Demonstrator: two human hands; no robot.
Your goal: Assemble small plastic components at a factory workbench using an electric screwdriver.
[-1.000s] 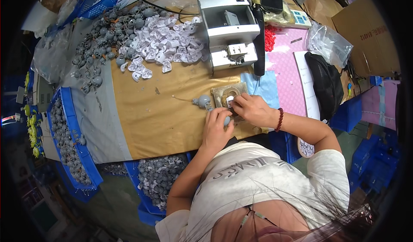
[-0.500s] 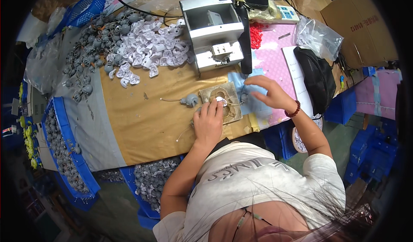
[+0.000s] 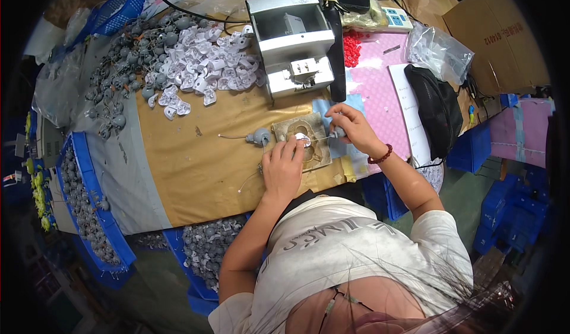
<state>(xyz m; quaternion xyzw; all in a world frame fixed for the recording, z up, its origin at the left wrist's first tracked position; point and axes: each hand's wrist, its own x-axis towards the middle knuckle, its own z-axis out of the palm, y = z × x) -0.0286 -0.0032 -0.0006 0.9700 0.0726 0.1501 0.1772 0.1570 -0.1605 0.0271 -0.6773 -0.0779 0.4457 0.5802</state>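
Note:
A square, worn fixture block (image 3: pixel 321 155) with a rounded hollow lies at the front of the table. A small white plastic piece (image 3: pixel 303 139) sits in its hollow, and the fingertips of my left hand (image 3: pixel 283 169) press on it from the left. A thin pale wire runs right from the white piece to a grey ball-shaped part (image 3: pixel 338 132). My right hand (image 3: pixel 355 133) closes its fingers round that part at the block's right edge. Another grey bulb-shaped part (image 3: pixel 259 136) with a wire lies left of the block, close to my left fingers.
A silver-white machine (image 3: pixel 297 43) stands behind the block. Piles of white plastic pieces (image 3: pixel 202 61) and grey wired parts (image 3: pixel 122 67) cover the back left. Red bits (image 3: pixel 351 49), a black pouch (image 3: pixel 436 108) and a carton (image 3: pixel 499 37) are right. A blue bin (image 3: pixel 95 203) of grey parts flanks the table's left.
My right hand has come down and left onto the grey ball-shaped part, its fingers closing round it. My left hand stays on the white piece.

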